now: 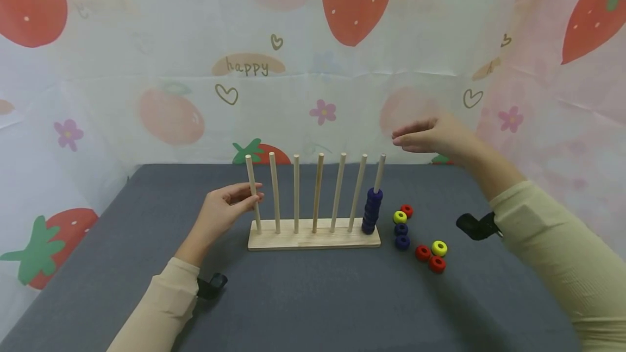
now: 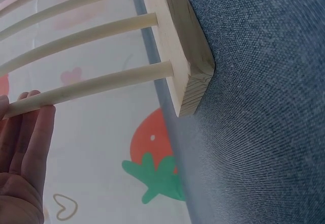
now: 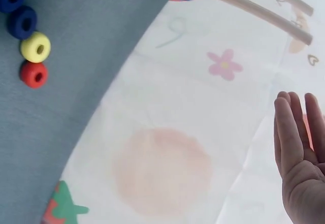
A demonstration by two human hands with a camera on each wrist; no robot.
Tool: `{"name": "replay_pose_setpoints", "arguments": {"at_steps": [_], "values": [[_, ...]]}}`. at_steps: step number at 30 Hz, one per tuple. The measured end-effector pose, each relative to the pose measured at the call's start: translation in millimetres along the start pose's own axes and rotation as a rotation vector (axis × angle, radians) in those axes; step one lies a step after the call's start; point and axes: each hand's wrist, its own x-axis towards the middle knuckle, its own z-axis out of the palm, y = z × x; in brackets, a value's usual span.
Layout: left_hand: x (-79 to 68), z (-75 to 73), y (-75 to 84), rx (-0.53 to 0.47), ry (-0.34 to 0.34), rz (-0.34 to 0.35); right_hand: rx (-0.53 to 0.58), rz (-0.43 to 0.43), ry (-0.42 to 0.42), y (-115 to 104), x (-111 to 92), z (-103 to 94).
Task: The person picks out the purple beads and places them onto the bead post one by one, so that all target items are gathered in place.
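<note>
A wooden rack with a row of upright pegs stands on the table. My left hand pinches the leftmost peg between thumb and fingers, partway up its length. Several dark blue beads are stacked on the rightmost peg; its upper part is bare. Up and to the right of that peg's tip, my right hand hangs in the air. In the right wrist view its fingers are straight, with nothing between them. The other pegs carry no beads.
Loose beads lie right of the rack: a red bead, a yellow bead and two blue beads in a line. Nearer lie another yellow bead and two red beads. A strawberry-print cloth hangs behind the grey table.
</note>
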Motion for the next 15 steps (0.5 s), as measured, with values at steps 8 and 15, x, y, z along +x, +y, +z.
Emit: {"name": "replay_pose_setpoints", "arguments": {"at_steps": [8,15], "values": [[-0.1,0.4,0.4,0.000,0.002,0.002,0.034,0.028,0.000,31.5,-4.3,5.2],[0.5,0.4,-0.9,0.000,0.004,-0.010,0.097,0.085,-0.004,60.8,-3.7,12.8]]}}
